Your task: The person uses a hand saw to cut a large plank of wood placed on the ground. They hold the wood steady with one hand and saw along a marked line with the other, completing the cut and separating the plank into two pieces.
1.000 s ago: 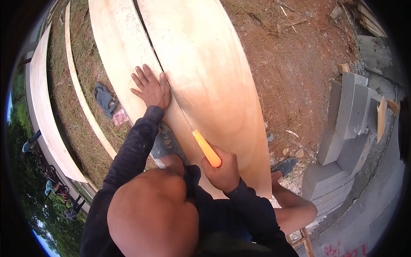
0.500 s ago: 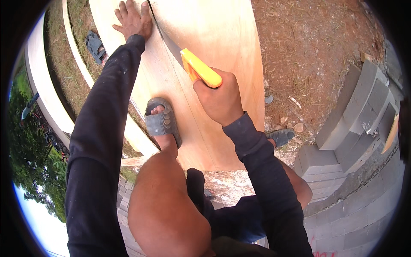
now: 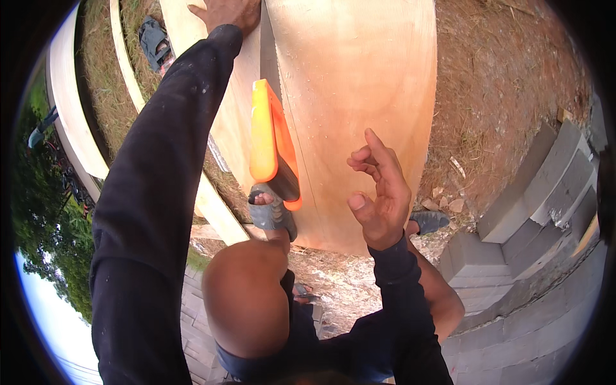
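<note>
Head — right hand (image 3: 386, 199) free, near plywood (image 3: 359, 77) edge

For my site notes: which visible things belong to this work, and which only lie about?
Belonging:
Yellow-orange plastic-handled saw
Broad, pale wooden sheet, under the left hand

Apparently lying about:
Stacked grey rectangular blocks
Long, narrow, pale wooden strip

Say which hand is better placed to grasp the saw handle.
Likely right: the right hand is empty and open beside the saw handle, while the left hand rests on the board.
</note>
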